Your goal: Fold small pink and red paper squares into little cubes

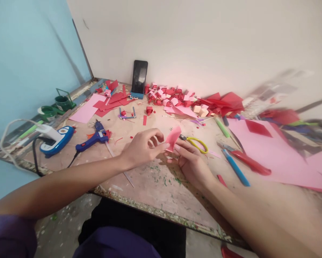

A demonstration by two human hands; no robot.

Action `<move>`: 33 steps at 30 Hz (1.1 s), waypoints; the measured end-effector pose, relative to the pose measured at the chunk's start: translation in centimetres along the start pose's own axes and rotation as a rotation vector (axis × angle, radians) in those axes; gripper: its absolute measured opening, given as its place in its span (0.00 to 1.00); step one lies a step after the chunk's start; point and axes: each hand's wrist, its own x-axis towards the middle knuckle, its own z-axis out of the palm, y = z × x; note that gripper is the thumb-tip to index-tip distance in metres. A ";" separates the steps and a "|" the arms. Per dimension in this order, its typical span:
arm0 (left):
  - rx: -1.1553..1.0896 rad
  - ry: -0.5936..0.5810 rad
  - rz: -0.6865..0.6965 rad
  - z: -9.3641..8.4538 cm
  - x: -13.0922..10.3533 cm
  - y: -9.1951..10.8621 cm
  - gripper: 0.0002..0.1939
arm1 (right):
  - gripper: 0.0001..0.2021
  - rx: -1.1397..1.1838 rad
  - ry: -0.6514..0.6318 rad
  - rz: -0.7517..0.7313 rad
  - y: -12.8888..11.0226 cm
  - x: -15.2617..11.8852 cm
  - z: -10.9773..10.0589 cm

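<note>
A small pink piece of paper (173,138), curved and standing up, is held between my two hands over the middle of the table. My left hand (144,147) pinches its lower left edge between thumb and fingers. From the right, my right hand (190,159) grips its lower edge, with some fingers curled beneath. Just behind my right hand lie yellow-handled scissors (197,144), their blades partly hidden. A small red folded paper cube (149,110) and a red paper strip (145,120) lie beyond my left hand.
A blue glue gun (92,139) and a blue-white power strip (57,141) sit at left. A phone (139,77) stands at the back beside a pile of red and pink paper cubes (174,96). Right lie a blue pen (236,168), a red-handled tool (253,163) and pink sheets (273,157).
</note>
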 end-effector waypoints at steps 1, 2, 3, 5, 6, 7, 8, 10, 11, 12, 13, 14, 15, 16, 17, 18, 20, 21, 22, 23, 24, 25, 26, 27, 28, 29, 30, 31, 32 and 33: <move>-0.044 0.017 0.019 0.0 0.1 0.0 0.06 | 0.11 0.007 -0.005 0.007 -0.1 0.0 0.0; -0.085 0.025 0.034 -0.1 0.2 0.0 0.05 | 0.11 0.008 -0.013 0.014 -0.2 -0.1 0.1; -0.121 0.022 0.042 -0.1 0.3 0.0 0.04 | 0.11 0.005 -0.022 0.019 -0.2 -0.1 0.1; -0.188 0.002 0.033 0.0 0.5 -0.2 0.05 | 0.11 -0.007 -0.037 0.027 -0.2 -0.2 0.1; -0.219 -0.004 0.018 0.1 0.6 -0.3 0.06 | 0.11 -0.015 -0.041 0.029 -0.2 -0.2 0.1; -0.245 -0.002 0.002 0.1 0.6 -0.4 0.06 | 0.11 -0.023 -0.043 0.029 -0.1 -0.2 0.1; -0.264 0.009 -0.012 0.2 0.7 -0.5 0.06 | 0.11 -0.033 -0.038 0.022 0.0 -0.2 0.0; -0.278 0.050 -0.029 0.3 0.7 -0.6 0.07 | 0.11 -0.077 0.007 -0.028 0.2 -0.1 -0.2; -0.275 0.070 -0.034 0.4 0.7 -0.6 0.07 | 0.11 -0.120 0.040 -0.075 0.3 -0.1 -0.4; -0.270 0.085 -0.036 0.4 0.8 -0.6 0.07 | 0.11 -0.172 0.074 -0.137 0.3 0.0 -0.6; -0.264 0.096 -0.038 0.4 0.8 -0.6 0.07 | 0.11 -0.222 0.099 -0.203 0.3 0.0 -0.8; -0.258 0.100 -0.041 0.5 0.7 -0.5 0.07 | 0.11 -0.264 0.110 -0.266 0.2 0.0 -0.9; -0.252 0.099 -0.044 0.5 0.7 -0.5 0.07 | 0.11 -0.294 0.109 -0.319 0.1 0.0 -1.0; -0.248 0.093 -0.048 0.5 0.7 -0.4 0.06 | 0.11 -0.313 0.103 -0.361 0.0 0.0 -1.0; -0.244 0.086 -0.051 0.5 0.6 -0.4 0.06 | 0.11 -0.331 0.101 -0.390 -0.1 0.0 -1.0; -0.242 0.075 -0.053 0.5 0.6 -0.3 0.06 | 0.10 -0.351 0.100 -0.407 -0.2 0.0 -1.0; -0.236 0.050 -0.051 0.5 0.4 -0.3 0.06 | 0.09 -0.393 0.099 -0.414 -0.4 -0.1 -0.8; -0.232 0.039 -0.047 0.5 0.4 -0.3 0.06 | 0.09 -0.405 0.096 -0.405 -0.4 -0.1 -0.8; -0.227 0.031 -0.046 0.5 0.3 -0.3 0.06 | 0.08 -0.405 0.094 -0.393 -0.4 -0.1 -0.8; -0.222 0.026 -0.046 0.5 0.3 -0.3 0.07 | 0.08 -0.397 0.097 -0.380 -0.3 0.0 -0.8; -0.218 0.023 -0.049 0.5 0.3 -0.3 0.07 | 0.08 -0.387 0.105 -0.370 -0.3 0.0 -0.8; -0.217 0.021 -0.052 0.5 0.3 -0.3 0.07 | 0.07 -0.381 0.116 -0.359 -0.2 0.0 -0.8; -0.218 0.020 -0.056 0.5 0.3 -0.3 0.07 | 0.07 -0.377 0.128 -0.351 -0.1 0.1 -0.9; -0.219 0.021 -0.058 0.5 0.3 -0.4 0.06 | 0.07 -0.376 0.138 -0.344 -0.1 0.1 -1.0; -0.221 0.023 -0.060 0.5 0.3 -0.4 0.06 | 0.06 -0.379 0.144 -0.338 -0.1 0.2 -1.0; -0.222 0.025 -0.061 0.5 0.4 -0.4 0.06 | 0.06 -0.383 0.147 -0.335 -0.1 0.2 -1.0; -0.224 0.026 -0.062 0.5 0.4 -0.4 0.06 | 0.05 -0.391 0.147 -0.336 -0.1 0.2 -1.0; -0.227 0.027 -0.064 0.5 0.4 -0.4 0.06 | 0.04 -0.403 0.145 -0.343 -0.1 0.1 -1.0; -0.232 0.025 -0.065 0.5 0.4 -0.4 0.06 | 0.04 -0.421 0.141 -0.351 -0.2 0.1 -1.0; -0.237 0.021 -0.064 0.5 0.4 -0.4 0.06 | 0.03 -0.445 0.137 -0.361 -0.2 0.1 -1.0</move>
